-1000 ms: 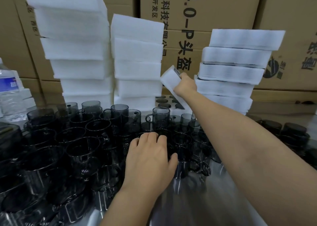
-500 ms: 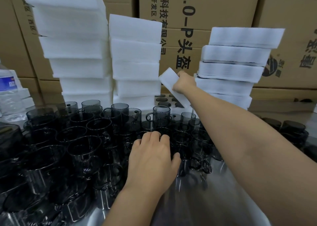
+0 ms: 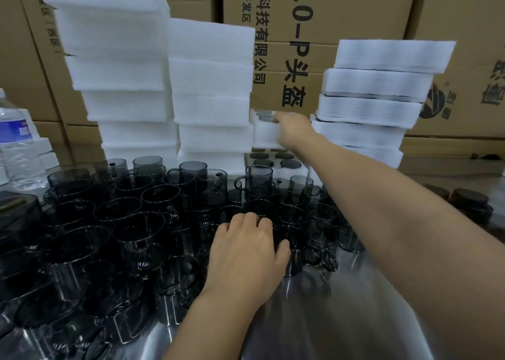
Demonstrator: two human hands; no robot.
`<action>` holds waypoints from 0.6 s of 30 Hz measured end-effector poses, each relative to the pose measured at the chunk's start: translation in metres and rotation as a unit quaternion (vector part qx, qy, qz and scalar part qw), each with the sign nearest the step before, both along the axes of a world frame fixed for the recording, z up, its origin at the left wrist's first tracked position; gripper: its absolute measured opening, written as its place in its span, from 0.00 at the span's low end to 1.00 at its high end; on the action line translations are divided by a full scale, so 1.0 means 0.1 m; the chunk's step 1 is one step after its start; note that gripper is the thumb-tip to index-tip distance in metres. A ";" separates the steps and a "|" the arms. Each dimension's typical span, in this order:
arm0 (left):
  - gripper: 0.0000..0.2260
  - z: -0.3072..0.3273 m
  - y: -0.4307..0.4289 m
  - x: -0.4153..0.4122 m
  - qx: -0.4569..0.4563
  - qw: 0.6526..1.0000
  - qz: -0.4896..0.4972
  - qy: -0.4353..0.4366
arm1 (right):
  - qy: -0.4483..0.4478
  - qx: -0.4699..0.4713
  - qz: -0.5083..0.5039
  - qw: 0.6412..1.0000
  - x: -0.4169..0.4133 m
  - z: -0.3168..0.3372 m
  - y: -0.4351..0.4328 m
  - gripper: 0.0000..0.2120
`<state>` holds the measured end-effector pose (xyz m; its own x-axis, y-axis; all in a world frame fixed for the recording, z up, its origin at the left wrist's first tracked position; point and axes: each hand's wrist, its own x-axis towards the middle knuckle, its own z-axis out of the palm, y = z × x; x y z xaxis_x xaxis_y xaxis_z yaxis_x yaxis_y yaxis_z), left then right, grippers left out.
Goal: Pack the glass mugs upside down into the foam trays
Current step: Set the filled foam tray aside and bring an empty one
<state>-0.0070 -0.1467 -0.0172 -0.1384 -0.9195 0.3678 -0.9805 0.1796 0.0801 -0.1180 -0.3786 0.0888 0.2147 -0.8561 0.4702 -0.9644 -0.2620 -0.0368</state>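
The smoked glass mugs [image 3: 131,223] stood upright, crowded together on the steel table [image 3: 341,318] in front of you and to your left. Your left hand [image 3: 246,250] lay palm-down on them, fingers bent over the rims; whether it gripped one, I couldn't tell. Your right hand [image 3: 293,130] gripped a foam tray [image 3: 263,136] by its end, between the middle foam stack [image 3: 210,86] and the right foam stack [image 3: 377,102], before the cardboard boxes [image 3: 341,9].

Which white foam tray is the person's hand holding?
The foam tray between the middle stack and the right stack; the right hand grips it, the others lie stacked.
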 end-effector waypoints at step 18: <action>0.23 -0.05 -0.04 0.05 0.006 1.000 -0.007 -0.002 | 0.009 0.173 0.010 0.985 -0.01 -0.50 -0.14 0.37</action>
<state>-0.0025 -0.1509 -0.0225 -0.1522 -0.9216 0.3570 -0.9784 0.1917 0.0778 -0.1193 -0.3931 0.0384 0.2398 -0.9596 0.1472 -0.9603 -0.2567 -0.1096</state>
